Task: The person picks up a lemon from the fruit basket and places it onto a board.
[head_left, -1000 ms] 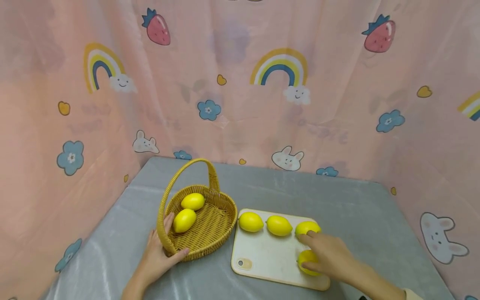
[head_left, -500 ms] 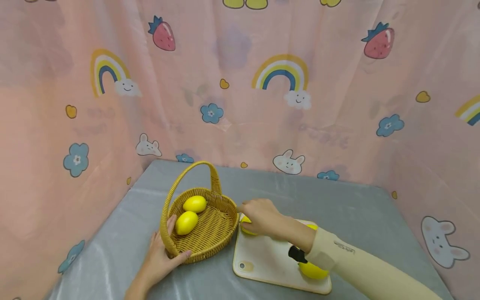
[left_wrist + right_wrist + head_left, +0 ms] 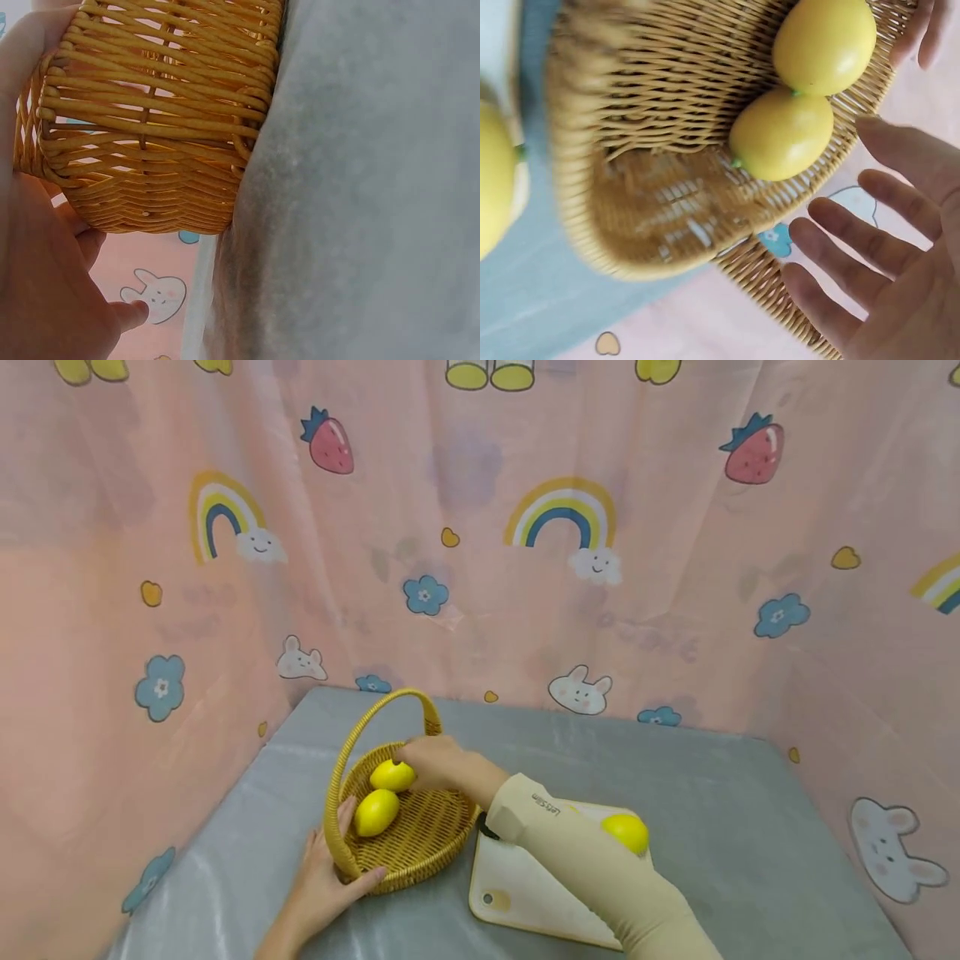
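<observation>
Your left hand [image 3: 318,881] grips the rim of the wicker basket [image 3: 427,831] near the foot of its handle. Your right hand [image 3: 437,762] is over the basket; the right wrist view shows its fingers loosely extended, holding nothing. Inside, the nearer lemon [image 3: 377,812] touches the farther lemon [image 3: 391,775]. Right of the basket, a third lemon [image 3: 627,832] sits on the white board [image 3: 517,885], partly hidden by your sleeve [image 3: 592,868].

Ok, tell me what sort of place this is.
Probably a staged tabletop booth: a pink, cartoon-printed fabric curtain walls three sides of a flat, grey, cloth-covered table, where an arch-handled, golden woven basket stands.
</observation>
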`<move>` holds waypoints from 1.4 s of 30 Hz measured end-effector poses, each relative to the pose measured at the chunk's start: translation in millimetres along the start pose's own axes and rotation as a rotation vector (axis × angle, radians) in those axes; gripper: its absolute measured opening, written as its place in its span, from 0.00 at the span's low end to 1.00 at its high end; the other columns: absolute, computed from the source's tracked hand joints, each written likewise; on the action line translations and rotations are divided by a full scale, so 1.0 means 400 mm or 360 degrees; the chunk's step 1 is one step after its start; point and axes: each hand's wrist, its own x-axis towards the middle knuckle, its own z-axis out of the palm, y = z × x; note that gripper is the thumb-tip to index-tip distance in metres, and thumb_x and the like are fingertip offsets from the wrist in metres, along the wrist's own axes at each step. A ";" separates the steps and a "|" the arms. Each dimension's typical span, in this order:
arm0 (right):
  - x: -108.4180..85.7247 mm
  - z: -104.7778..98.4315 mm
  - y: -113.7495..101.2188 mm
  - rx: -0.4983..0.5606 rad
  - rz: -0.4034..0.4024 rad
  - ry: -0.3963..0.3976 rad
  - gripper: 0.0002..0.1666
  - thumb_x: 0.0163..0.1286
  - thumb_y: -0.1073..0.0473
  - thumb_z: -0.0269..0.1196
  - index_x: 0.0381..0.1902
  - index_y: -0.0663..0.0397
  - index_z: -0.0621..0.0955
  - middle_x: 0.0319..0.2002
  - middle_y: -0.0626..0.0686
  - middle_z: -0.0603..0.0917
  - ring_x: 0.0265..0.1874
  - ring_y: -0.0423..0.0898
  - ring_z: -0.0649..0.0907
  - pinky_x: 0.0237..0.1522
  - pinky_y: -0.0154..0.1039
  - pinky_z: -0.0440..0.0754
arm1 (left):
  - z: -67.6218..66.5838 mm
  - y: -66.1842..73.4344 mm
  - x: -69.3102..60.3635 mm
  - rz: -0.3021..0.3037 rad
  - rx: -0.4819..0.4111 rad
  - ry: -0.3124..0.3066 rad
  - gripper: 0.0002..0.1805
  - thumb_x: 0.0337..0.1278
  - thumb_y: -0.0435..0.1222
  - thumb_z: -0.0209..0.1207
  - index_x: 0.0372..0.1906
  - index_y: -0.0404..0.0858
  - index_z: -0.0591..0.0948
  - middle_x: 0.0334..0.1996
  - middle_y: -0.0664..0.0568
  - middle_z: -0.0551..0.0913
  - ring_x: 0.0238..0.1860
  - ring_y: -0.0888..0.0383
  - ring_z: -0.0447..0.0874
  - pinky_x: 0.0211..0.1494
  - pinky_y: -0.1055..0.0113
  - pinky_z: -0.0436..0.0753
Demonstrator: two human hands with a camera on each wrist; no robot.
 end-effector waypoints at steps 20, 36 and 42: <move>0.094 0.038 -0.062 0.0084 0.0092 -0.0337 0.39 0.72 0.65 0.62 0.76 0.34 0.65 0.74 0.47 0.65 0.72 0.46 0.65 0.67 0.42 0.70 | 0.008 -0.008 -0.004 0.0001 -0.0020 0.0028 0.54 0.47 0.45 0.74 0.77 0.33 0.58 0.76 0.40 0.57 0.73 0.32 0.53 0.61 0.19 0.45; 0.087 0.076 -0.041 0.0127 0.0094 -0.0582 0.20 0.69 0.71 0.61 0.53 0.47 0.83 0.51 0.47 0.82 0.44 0.42 0.79 0.44 0.36 0.79 | 0.004 -0.011 0.004 -0.0005 0.0009 0.0031 0.55 0.48 0.45 0.74 0.78 0.34 0.57 0.76 0.40 0.57 0.72 0.31 0.53 0.61 0.20 0.45; 0.083 0.063 -0.032 0.0147 0.0058 -0.0553 0.23 0.65 0.70 0.65 0.56 0.47 0.82 0.51 0.45 0.82 0.41 0.41 0.77 0.40 0.36 0.76 | 0.006 -0.016 0.005 -0.0015 0.0007 0.0028 0.55 0.49 0.46 0.74 0.78 0.34 0.57 0.77 0.41 0.57 0.72 0.30 0.52 0.61 0.19 0.45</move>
